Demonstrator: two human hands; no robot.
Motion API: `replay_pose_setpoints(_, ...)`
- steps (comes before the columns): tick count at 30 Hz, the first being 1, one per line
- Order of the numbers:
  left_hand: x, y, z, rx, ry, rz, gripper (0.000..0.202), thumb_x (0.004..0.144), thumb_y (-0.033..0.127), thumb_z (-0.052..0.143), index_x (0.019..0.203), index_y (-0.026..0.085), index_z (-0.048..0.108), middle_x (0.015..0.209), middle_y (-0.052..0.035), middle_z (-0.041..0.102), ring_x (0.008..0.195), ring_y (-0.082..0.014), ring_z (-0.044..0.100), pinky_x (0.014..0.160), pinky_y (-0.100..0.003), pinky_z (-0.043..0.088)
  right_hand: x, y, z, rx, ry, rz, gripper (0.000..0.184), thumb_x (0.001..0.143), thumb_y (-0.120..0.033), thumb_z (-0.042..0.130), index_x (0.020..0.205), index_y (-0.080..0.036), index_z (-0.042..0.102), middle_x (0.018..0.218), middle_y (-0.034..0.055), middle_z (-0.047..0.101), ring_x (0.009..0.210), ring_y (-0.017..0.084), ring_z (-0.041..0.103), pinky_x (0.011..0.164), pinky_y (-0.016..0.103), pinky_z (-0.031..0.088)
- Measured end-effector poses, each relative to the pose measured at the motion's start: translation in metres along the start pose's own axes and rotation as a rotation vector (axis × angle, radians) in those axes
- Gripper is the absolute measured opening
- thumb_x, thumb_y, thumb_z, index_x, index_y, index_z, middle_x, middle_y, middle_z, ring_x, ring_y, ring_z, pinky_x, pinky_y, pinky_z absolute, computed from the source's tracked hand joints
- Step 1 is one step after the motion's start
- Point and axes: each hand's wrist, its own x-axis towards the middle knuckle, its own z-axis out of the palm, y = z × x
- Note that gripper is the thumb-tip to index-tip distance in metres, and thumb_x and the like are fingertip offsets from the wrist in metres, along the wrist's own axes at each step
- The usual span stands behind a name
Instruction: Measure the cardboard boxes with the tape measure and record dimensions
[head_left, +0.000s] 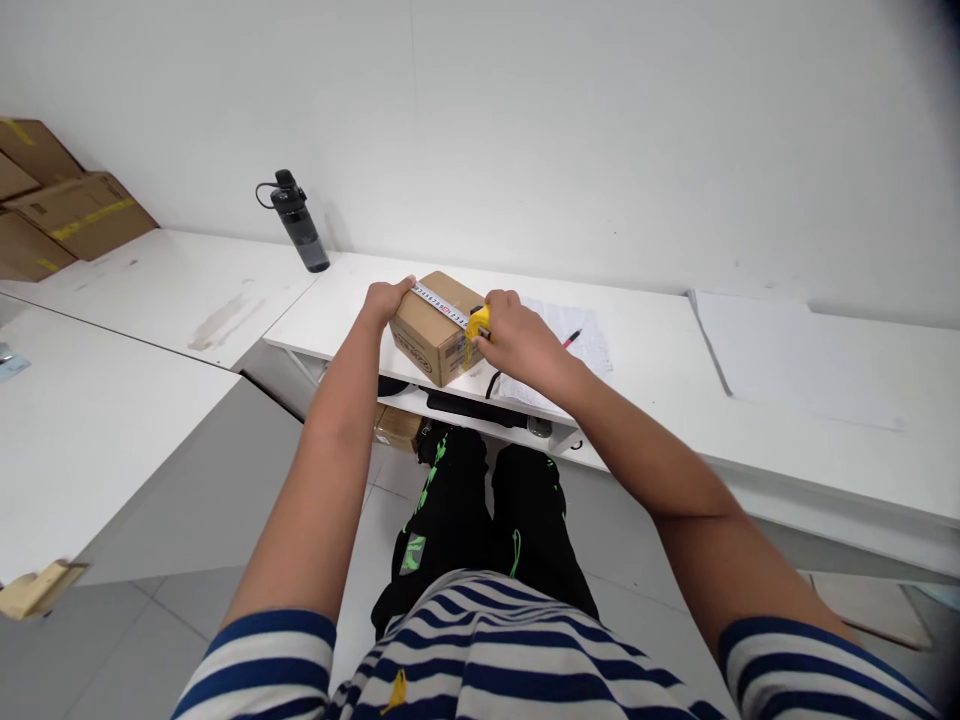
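Note:
A small brown cardboard box (427, 345) sits near the front edge of a white desk (660, 370). Across its top lies the blade of a tape measure (441, 303). My left hand (386, 299) pinches the blade's end against the box's far left corner, fingers closed. My right hand (514, 335) is wrapped round the yellow tape measure case (478, 323) at the box's right edge. A black cord hangs from the case below my right hand.
A printed sheet (581, 335) with a red pen (573, 337) lies just right of the box. A dark water bottle (300, 222) stands at the back left. White paper (780, 355) lies further right. Cardboard boxes (52, 200) are stacked far left. A shelf under the desk holds dark items.

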Motion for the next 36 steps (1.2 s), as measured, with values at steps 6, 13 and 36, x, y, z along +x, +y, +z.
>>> replay_pose_setpoints(6,-0.001,0.000,-0.002,0.000,-0.004,0.016,0.045,0.085,0.057,0.078,0.083,0.014,0.067,0.101,-0.0186,0.074,0.090,-0.0287,0.069,0.080,-0.039,0.052,0.015,-0.014,0.000,-0.048,0.010,0.001,0.034,0.095,-0.021,0.053,0.126,-0.011,0.045,0.128,0.0237,0.057,0.100,0.032,0.064,0.077,0.039,0.049)
replay_pose_setpoints(13,0.005,-0.007,0.001,-0.008,-0.050,0.008,0.048,0.082,0.062,0.078,0.089,0.015,0.072,0.099,-0.0174,0.077,0.093,-0.0300,0.071,0.081,-0.039,0.053,0.057,-0.033,0.010,-0.029,0.037,0.011,0.034,0.096,-0.021,0.052,0.128,-0.010,0.046,0.130,0.0255,0.059,0.104,0.034,0.065,0.082,0.043,0.051)
replay_pose_setpoints(36,-0.036,-0.026,0.019,-0.185,-0.098,-0.126,0.073,0.102,0.056,0.040,0.152,0.004,0.053,0.151,-0.0277,0.061,0.133,-0.0386,0.064,0.105,-0.043,0.051,0.163,0.008,0.082,0.227,0.146,-0.295,0.054,0.078,-0.049,0.062,0.124,-0.021,0.058,0.122,0.0167,0.067,0.109,0.033,0.066,0.092,0.047,0.054)
